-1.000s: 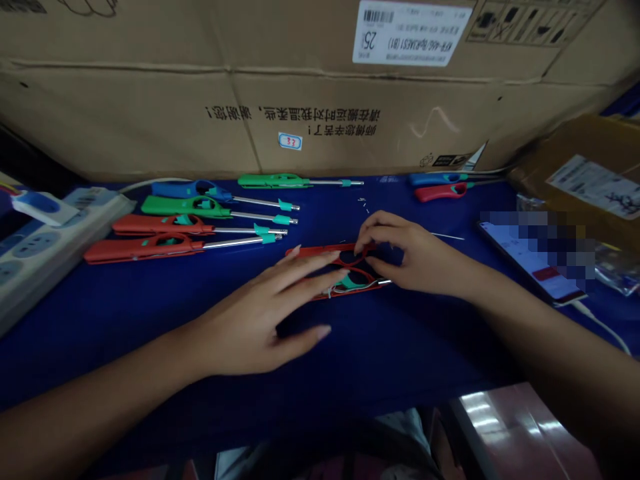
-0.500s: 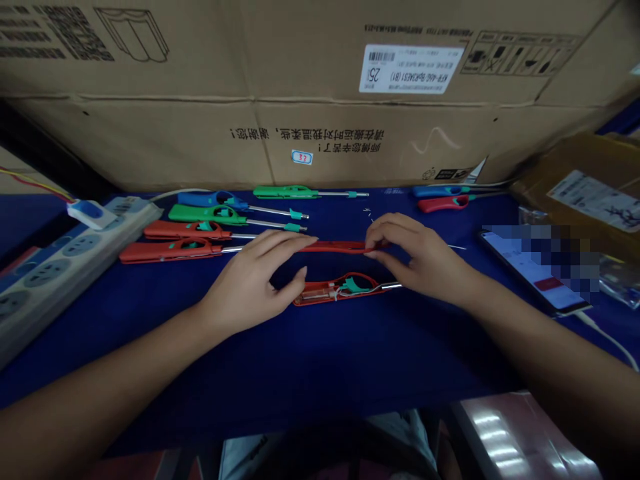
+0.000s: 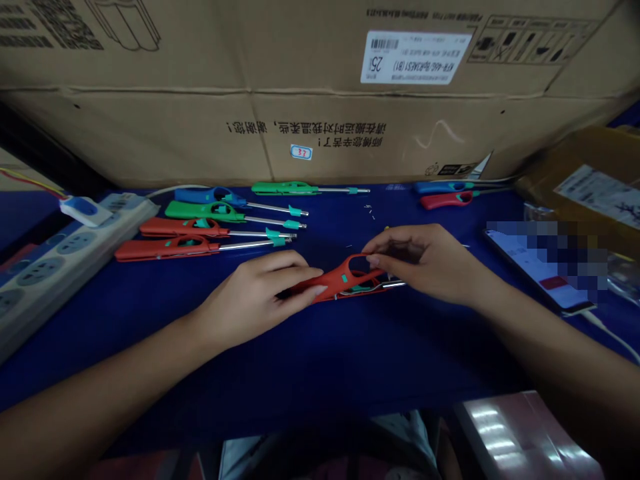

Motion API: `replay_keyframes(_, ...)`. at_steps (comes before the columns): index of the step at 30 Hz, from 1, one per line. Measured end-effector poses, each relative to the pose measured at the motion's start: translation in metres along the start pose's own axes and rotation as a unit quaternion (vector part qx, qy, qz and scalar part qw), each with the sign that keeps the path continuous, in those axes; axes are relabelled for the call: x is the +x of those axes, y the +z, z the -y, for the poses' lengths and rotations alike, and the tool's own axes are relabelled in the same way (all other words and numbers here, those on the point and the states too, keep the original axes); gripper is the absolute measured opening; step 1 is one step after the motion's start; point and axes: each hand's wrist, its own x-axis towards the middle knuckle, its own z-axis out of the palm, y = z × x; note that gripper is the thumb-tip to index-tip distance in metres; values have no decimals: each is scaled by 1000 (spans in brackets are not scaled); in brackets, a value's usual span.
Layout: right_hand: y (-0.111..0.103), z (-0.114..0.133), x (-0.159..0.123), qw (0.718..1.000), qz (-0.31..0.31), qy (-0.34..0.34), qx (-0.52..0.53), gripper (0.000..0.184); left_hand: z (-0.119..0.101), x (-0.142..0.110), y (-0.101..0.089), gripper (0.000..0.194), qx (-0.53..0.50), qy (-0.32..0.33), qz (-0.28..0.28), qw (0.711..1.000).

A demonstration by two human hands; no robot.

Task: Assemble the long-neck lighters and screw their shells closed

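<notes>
A red lighter shell half point(image 3: 331, 284) spans my two hands, its oval trigger opening toward the right. My left hand point(image 3: 260, 293) pinches its wide end between thumb and fingers. At the narrow end, my right hand point(image 3: 430, 260) grips it with thumb and forefinger. Just below and partly covered lies the matching opened red lighter half point(image 3: 377, 289), with a green trigger, a thin wire and a metal tube showing. Whether the two halves touch, I cannot tell. To the left lie several stick lighters, among them a red lighter point(image 3: 165, 249) and a green lighter point(image 3: 205, 211).
A large cardboard box point(image 3: 310, 113) stands along the back. A power strip point(image 3: 75, 240) lies at left, a phone point(image 3: 543, 270) with a cable at right. Another green lighter point(image 3: 285, 189), small metal bits point(image 3: 369, 209) and a red handle point(image 3: 446, 200) lie toward the back.
Both hands have brought the red shell half down toward me, over the opened half. It has turned from edge-on to show its outer face. The left thumb has closed onto it.
</notes>
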Motion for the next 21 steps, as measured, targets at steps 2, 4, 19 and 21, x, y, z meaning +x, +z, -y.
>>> replay_keyframes(2,-2,1,0,1000,6,14,10,21,1,0,0,25,-5,0,7,1000)
replay_keyframes(4,-4,2,0,999,12,31,26,21,1,-1,-2,32,1,4,11,1000)
replay_keyframes(19,-19,2,-6,926,154,-148,-311,22,10,-1,-7,28,49,23,109,993)
replay_keyframes(21,-19,-1,-5,920,155,-149,-327,19,11,-1,-7,28,50,15,122,991)
